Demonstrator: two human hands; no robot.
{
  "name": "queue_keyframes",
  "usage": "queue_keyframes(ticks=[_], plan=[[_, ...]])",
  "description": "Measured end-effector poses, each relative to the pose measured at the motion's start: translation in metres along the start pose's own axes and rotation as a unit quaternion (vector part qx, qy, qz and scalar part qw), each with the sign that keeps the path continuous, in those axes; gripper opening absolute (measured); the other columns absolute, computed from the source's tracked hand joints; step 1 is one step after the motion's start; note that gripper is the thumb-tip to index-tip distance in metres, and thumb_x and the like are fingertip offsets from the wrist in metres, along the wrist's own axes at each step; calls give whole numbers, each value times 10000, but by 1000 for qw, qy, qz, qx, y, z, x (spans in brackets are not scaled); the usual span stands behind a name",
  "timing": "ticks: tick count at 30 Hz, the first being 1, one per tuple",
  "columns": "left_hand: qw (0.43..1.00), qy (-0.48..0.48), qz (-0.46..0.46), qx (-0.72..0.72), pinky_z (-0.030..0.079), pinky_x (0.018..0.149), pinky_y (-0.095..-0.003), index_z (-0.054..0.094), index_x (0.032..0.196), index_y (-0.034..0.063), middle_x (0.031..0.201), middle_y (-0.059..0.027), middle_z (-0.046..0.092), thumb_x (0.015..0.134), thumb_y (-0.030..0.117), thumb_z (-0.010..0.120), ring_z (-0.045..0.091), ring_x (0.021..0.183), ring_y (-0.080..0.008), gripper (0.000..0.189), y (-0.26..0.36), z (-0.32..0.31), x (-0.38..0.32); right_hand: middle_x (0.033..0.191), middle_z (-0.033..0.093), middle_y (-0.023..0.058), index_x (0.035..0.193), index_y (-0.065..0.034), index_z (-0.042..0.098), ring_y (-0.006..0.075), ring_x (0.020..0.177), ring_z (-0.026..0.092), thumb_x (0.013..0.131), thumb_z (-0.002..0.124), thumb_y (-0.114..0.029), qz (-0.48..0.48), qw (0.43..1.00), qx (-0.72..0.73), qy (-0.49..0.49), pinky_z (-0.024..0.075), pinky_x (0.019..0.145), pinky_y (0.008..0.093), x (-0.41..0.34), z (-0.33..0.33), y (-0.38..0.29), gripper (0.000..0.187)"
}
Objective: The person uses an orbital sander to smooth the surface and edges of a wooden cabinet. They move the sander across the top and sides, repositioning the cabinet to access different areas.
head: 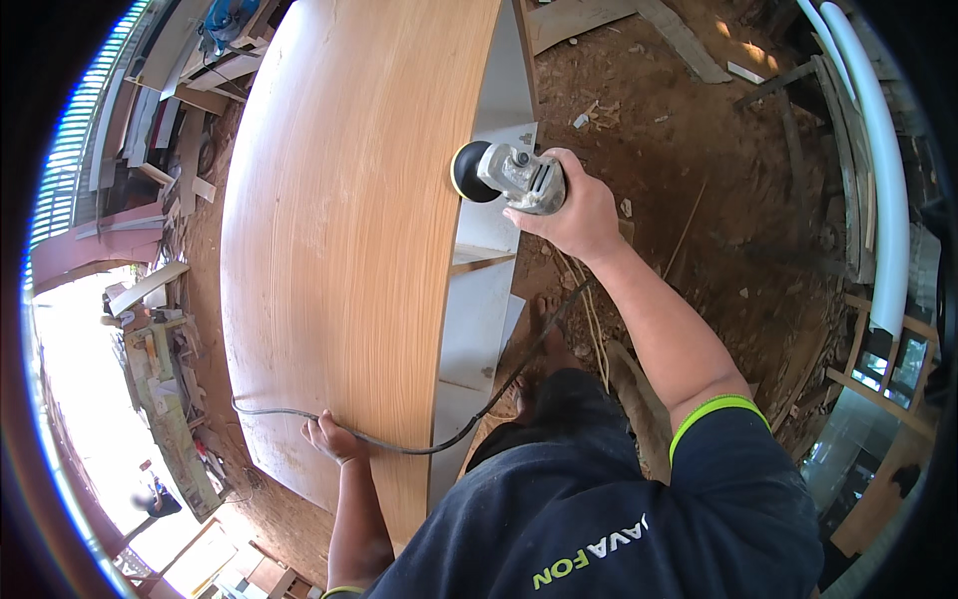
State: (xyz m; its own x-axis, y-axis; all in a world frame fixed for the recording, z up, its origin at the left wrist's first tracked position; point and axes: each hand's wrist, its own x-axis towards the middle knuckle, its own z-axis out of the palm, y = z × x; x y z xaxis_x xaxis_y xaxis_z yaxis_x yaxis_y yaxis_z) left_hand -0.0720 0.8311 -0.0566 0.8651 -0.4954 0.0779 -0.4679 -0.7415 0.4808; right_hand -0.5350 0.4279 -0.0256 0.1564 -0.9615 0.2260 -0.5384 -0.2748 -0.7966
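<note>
My right hand (587, 206) grips an angle grinder (522, 176) by its body. The grinder's round black pad (477, 174), rimmed in yellow, is at the right edge of a long wood-grain panel (352, 224); whether it touches cannot be told. Pale dusty patches mark the panel, the top face of a cabinet lying before me. My left hand (334, 439), low on the panel, has its fingers around a dark power cord (404, 449). That cord crosses the panel and curves up toward my right forearm. White inner compartments (479, 329) of the cabinet show below the panel's right edge.
Bare earth (651, 150) with scraps surrounds the cabinet. Boards (681, 37) lie at the top right. Long white rolls (887, 187) stand along the right side. Stacked offcuts (150, 127) and a cluttered bench (168, 404) line the left. A person (157, 494) is far off, lower left.
</note>
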Motion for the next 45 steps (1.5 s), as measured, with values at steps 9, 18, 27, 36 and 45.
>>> queue_keyframes(ticks=[9, 18, 27, 36, 45], plan=[[999, 33, -20, -30, 417, 1038, -541, 644, 1064, -220, 1188, -255, 531, 968, 214, 604, 521, 1111, -410, 445, 33, -5, -12, 1056, 813, 170, 1339, -46, 640, 344, 968, 816, 705, 995, -523, 25, 1000, -10, 0, 645, 848, 427, 65, -4, 13, 869], [998, 4, -37, -45, 424, 1024, -513, 655, 1032, -202, 1187, -229, 515, 962, 211, 618, 509, 1102, -379, 421, 39, -8, -10, 1094, 805, 114, 1236, -67, 665, 245, 1022, 778, 720, 1014, -489, 91, 994, 55, -14, 609, 929, 392, 101, -11, 23, 752], [997, 30, -35, -67, 425, 1028, -523, 680, 1042, -190, 1184, -253, 528, 960, 202, 630, 511, 1116, -398, 404, 25, -2, -6, 1086, 807, 158, 1349, -97, 622, 328, 956, 821, 735, 987, -534, 41, 992, 60, -102, 650, 865, 415, -6, -6, -19, 837], [998, 34, -32, -38, 426, 1038, -529, 656, 1029, -209, 1194, -256, 520, 957, 182, 633, 511, 1120, -401, 398, 26, -3, -7, 1063, 804, 164, 1351, -79, 626, 351, 946, 818, 737, 990, -503, -6, 995, 38, -92, 651, 841, 423, -40, -11, -28, 830], [996, 26, -55, -63, 430, 1024, -532, 659, 1011, -208, 1188, -260, 518, 955, 186, 613, 516, 1099, -396, 401, 31, -5, -8, 1084, 815, 134, 1339, -103, 639, 307, 972, 824, 741, 984, -547, 8, 999, -4, -43, 661, 868, 417, 71, -8, 20, 821]])
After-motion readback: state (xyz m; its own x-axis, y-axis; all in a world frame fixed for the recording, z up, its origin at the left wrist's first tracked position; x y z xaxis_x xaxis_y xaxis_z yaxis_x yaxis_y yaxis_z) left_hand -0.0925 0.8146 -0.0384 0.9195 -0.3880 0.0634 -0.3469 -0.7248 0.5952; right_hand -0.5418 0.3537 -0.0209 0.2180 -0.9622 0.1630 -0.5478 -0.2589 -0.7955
